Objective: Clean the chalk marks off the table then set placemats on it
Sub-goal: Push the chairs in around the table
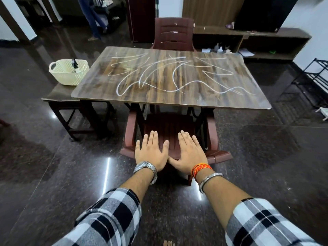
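hands: our left hand (pixel 150 151) and right hand (pixel 189 153) are side by side, flat, fingers straight, holding nothing, over the near chair (pixel 168 126) | chalk marks (pixel 170 75): white curved lines all across the top of the bench (pixel 213 98) | basket (pixel 68 72): cream, on the lower side bench (pixel 58 93) at its left

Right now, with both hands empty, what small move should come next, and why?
Probably move the left hand toward the cream basket on the side bench. Chalk marks cover the table, yet this hand and the right hand are open and hold no cloth. A dark item stands in the basket; what it is I cannot tell.
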